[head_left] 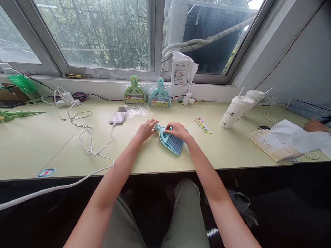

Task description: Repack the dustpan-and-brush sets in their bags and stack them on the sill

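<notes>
A small teal dustpan with a brush (171, 142) lies on the pale green desk (155, 158) in front of me. My left hand (146, 129) grips the end of its handle. My right hand (177, 130) rests over the upper part of the set, fingers curled on it. Against the window sill stand two packaged sets, a green dustpan set (134, 91) and a teal dustpan set (159, 93). An empty clear wrapper (138, 110) lies behind my hands, and a printed label strip (203, 125) lies to the right.
A white cable (85, 137) snakes across the left of the desk to a blurred device (118, 116). Two lidded white cups (236, 111) stand at the right beside a paper bag (280, 143). Another person's hand (314, 126) is at the far right. A white packet (181, 69) leans on the window.
</notes>
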Demonstrator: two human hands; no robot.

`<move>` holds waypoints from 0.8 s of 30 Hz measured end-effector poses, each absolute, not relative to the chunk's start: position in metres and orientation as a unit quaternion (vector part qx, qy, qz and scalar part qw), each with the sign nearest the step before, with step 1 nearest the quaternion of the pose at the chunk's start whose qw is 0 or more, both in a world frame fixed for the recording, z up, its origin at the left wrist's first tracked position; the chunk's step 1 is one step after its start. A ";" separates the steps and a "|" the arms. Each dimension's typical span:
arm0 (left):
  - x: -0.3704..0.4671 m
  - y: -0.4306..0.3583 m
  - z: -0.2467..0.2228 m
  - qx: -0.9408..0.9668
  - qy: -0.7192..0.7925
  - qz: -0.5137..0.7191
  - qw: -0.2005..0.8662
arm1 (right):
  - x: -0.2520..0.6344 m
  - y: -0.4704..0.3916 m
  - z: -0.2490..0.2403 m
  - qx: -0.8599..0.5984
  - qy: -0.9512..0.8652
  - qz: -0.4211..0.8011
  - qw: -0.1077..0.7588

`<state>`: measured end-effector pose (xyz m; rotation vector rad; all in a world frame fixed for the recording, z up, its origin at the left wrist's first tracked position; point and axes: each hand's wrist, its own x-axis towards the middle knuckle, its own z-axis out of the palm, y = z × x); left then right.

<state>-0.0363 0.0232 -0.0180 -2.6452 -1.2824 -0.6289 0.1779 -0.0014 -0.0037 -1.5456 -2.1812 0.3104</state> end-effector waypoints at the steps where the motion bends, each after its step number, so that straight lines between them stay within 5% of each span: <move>1: -0.036 0.023 -0.018 -0.879 -0.422 -0.210 0.078 | 0.178 -0.001 -0.004 -0.557 -0.791 0.114 0.225; 7: -0.034 0.026 -0.019 -0.908 -0.330 -0.188 0.179 | 0.180 0.002 -0.008 -0.536 -0.800 0.128 0.238; 24: -0.033 0.027 -0.023 -0.910 -0.338 -0.152 0.184 | 0.181 0.005 -0.011 -0.534 -0.796 0.134 0.253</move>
